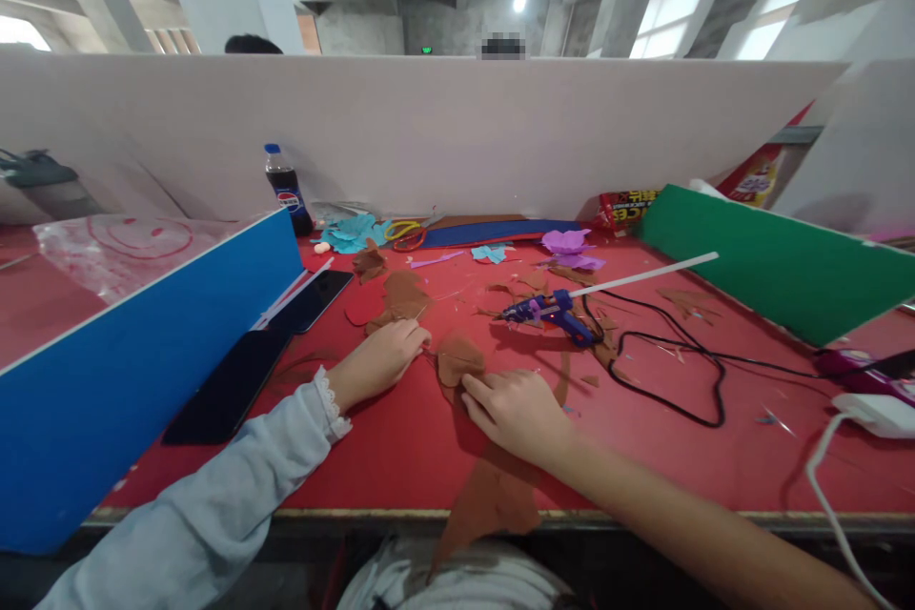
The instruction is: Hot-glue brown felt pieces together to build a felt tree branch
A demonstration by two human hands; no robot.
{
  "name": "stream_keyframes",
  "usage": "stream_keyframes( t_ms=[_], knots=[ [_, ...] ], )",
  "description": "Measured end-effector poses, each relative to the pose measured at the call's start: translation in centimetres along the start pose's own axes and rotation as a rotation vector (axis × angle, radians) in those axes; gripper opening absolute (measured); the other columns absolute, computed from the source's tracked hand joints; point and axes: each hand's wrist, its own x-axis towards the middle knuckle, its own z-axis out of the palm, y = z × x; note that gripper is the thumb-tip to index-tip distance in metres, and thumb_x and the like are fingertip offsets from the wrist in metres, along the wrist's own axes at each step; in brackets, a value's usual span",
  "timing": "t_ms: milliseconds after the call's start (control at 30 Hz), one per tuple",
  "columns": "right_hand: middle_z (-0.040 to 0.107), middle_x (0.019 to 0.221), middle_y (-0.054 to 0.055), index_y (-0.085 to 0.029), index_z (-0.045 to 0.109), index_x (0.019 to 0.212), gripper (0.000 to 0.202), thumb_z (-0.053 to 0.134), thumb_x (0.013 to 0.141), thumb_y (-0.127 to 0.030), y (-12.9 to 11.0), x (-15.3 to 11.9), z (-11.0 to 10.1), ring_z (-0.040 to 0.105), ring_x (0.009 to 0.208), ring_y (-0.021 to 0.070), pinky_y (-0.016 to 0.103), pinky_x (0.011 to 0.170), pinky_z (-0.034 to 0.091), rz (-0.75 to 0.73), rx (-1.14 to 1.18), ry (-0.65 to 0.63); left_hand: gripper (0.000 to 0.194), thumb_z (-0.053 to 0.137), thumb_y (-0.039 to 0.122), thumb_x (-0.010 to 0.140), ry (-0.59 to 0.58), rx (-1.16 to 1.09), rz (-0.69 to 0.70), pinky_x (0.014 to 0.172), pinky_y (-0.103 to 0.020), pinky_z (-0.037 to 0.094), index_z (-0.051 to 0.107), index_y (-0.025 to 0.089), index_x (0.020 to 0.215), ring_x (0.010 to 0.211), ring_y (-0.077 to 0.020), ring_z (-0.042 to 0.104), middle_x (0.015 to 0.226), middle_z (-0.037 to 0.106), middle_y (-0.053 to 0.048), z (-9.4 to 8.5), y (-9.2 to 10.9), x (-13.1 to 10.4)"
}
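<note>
My left hand [382,360] is at the table's middle, its fingers closed together; whatever they pinch is too small to make out. Beside its fingertips lies a brown rounded, petal-like piece [461,357] of thin sheet material. My right hand [525,408] grips the lower right edge of this piece with curled fingers. A larger brown sheet [406,294] lies just beyond my left hand. Another brown piece [493,496] hangs over the front table edge below my right hand. A blue glue gun [550,308] with a long white glue stick [647,274] rests beyond my right hand.
A blue panel [157,372] and a green panel [779,267] flank the red table [386,457]. Phones [229,386], a cola bottle [287,191], yellow-handled scissors [404,231] and purple petals [568,248] lie about. A black cord [672,400] loops right, near a white plug [876,413].
</note>
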Motion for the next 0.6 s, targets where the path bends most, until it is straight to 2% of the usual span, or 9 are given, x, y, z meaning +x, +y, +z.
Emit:
stream_keyframes(
  t_ms=[167, 600],
  knots=[
    [0.064, 0.063, 0.002, -0.019, 0.059, 0.084, 0.021, 0.04, 0.087, -0.025, 0.02, -0.02, 0.1, 0.055, 0.056, 0.0126, 0.03, 0.051, 0.015, 0.0, -0.004, 0.01, 0.019, 0.032, 0.011, 0.088, -0.016, -0.01, 0.01, 0.073, -0.029, 0.039, 0.05, 0.016, 0.088, 0.081, -0.018, 0.047, 0.088, 0.051, -0.006, 0.02, -0.18, -0.19],
    [0.064, 0.064, 0.003, -0.017, 0.059, 0.084, 0.022, 0.038, 0.088, -0.024, -0.03, 0.03, -0.22, 0.055, 0.055, 0.0119, 0.028, 0.051, 0.018, -0.004, 0.009, -0.009, 0.018, 0.033, 0.009, 0.087, 0.033, -0.117, 0.032, 0.079, -0.03, 0.038, 0.05, 0.016, 0.085, 0.083, -0.0166, 0.048, 0.086, 0.053, -0.004, 0.5, -0.3, 0.36]
  ],
)
